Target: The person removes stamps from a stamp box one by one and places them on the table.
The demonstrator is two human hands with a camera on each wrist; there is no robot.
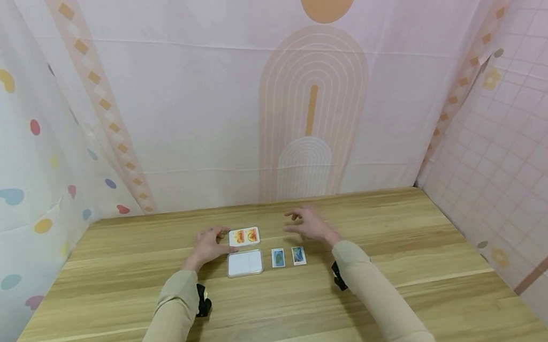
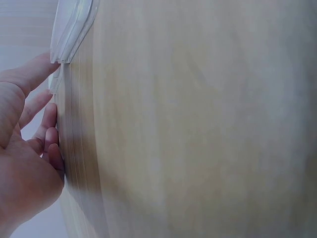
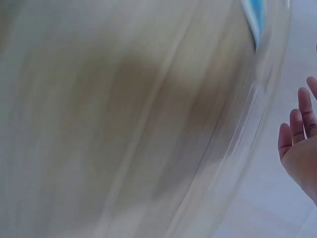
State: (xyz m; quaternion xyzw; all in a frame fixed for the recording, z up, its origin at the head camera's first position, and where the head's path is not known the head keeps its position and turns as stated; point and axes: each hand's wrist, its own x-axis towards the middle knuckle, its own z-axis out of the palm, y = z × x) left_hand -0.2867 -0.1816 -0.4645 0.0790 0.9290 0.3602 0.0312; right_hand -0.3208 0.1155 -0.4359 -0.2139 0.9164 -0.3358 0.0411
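Observation:
A flat clear-plastic case with two orange-and-yellow pictures (image 1: pixel 244 236) lies on the table. Just nearer is a second clear case (image 1: pixel 245 263) with a white inside. My left hand (image 1: pixel 208 244) is at their left side; its thumb reaches between the two and the index finger lies along the picture case's left edge. In the left wrist view, the thumb tip touches the rim of a clear case (image 2: pixel 74 32). To the right lie two small blue-green picture cards, one left (image 1: pixel 278 257) and one right (image 1: pixel 298 255). My right hand (image 1: pixel 307 223) hovers beyond them, fingers extended, holding nothing.
The wood-grain table (image 1: pixel 276 321) runs back to a patterned cloth (image 1: pixel 202 117), with more cloth on the left and right sides. Dark devices (image 1: pixel 203 301) are strapped at both wrists. The right wrist view is blurred.

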